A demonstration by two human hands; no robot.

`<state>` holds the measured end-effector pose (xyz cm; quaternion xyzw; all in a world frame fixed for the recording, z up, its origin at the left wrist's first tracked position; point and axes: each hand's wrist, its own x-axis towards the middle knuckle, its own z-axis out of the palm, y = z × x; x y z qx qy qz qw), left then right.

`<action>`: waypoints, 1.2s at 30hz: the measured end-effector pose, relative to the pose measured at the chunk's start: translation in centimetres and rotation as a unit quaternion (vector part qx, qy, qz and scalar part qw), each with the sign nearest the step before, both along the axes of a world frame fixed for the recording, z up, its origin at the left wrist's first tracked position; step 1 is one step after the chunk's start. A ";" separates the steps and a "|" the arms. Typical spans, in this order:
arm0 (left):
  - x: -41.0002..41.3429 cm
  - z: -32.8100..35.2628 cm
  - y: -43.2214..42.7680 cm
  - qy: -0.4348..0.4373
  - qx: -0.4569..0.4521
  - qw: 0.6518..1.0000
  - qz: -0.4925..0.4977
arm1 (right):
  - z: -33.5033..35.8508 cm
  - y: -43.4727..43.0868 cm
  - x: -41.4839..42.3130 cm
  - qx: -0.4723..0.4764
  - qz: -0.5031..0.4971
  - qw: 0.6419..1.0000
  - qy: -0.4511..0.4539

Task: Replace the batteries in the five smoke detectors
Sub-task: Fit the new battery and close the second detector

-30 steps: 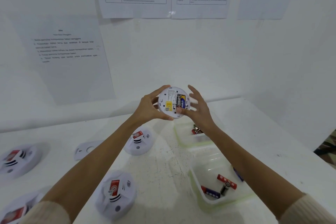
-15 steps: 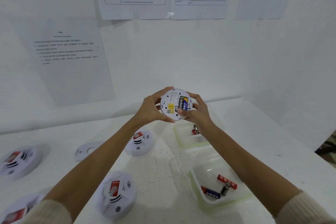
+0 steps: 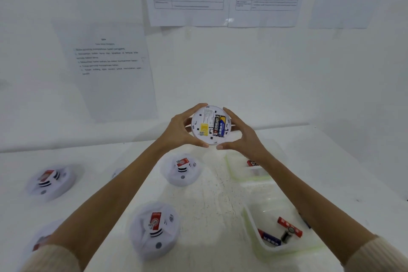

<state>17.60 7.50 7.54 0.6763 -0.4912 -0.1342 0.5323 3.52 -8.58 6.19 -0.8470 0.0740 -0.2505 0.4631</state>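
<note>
I hold a round white smoke detector point(image 3: 206, 127) up in front of me, its open back facing me. Two batteries point(image 3: 219, 126), one black and one blue, sit side by side in its compartment beside a yellow label. My left hand point(image 3: 181, 130) grips the detector's left rim, thumb under its lower edge. My right hand point(image 3: 239, 133) curls round the right rim, thumb meeting the lower edge. Several other white detectors lie face up on the white table point(image 3: 212, 194): one point(image 3: 181, 169) under my hands, one point(image 3: 154, 228) near my left forearm, one point(image 3: 50, 181) at the far left.
A clear tub point(image 3: 260, 244) at the lower right holds several loose batteries point(image 3: 289, 226). A second clear tub point(image 3: 240, 172) with a battery lies behind it, partly hidden by my right forearm. Printed sheets point(image 3: 110, 68) hang on the white wall. The table's right edge runs beside the tubs.
My right hand has left the battery compartment and moved to the detector's right rim, fingers curling round it. The detector has stayed raised, now showing both batteries uncovered.
</note>
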 end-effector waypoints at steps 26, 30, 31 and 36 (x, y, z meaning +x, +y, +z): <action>7.3 -4.3 22.2 -0.076 0.075 0.974 0.202 | -3.7 17.4 14.0 -0.027 0.221 0.973 0.052; 7.8 -4.9 23.9 -0.081 0.067 0.972 0.208 | -4.4 18.7 14.9 -0.043 0.229 0.971 0.057; 7.9 -5.0 24.1 -0.079 0.064 0.973 0.207 | -4.6 18.9 15.2 -0.044 0.229 0.971 0.059; 8.3 -5.7 25.3 -0.062 0.074 0.973 0.212 | -5.8 19.4 16.2 -0.099 0.197 0.970 0.106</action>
